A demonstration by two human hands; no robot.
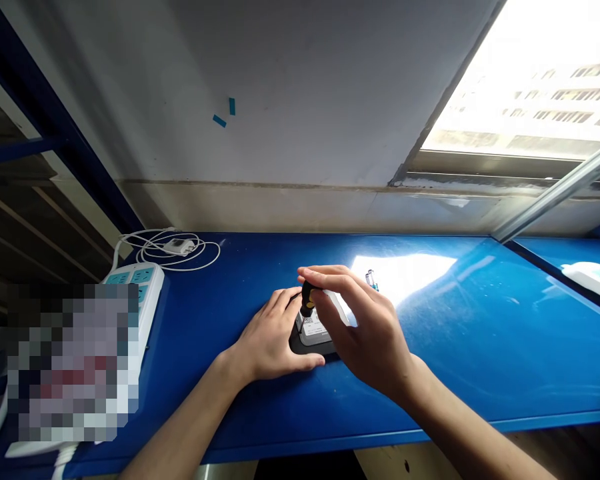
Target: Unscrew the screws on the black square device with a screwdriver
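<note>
A black and grey device (319, 331) with a white printed label lies on the blue table. My left hand (271, 338) grips its left side, thumb along the near edge and fingers around the far left. In my right hand (361, 318) is a screwdriver (309, 298) with a black and yellow handle, held nearly upright. Its shaft points down at the left part of the device's face; the exact spot under the tip is too small to make out. My right hand covers the device's right side.
Small silvery cylindrical pieces (371, 279) lie beyond my right hand. On the left are a white power strip (153, 293), partly under a pixelated patch, and a coiled white cable with an adapter (180, 247). A wall (280, 147) borders the blue table (480, 347) at the back.
</note>
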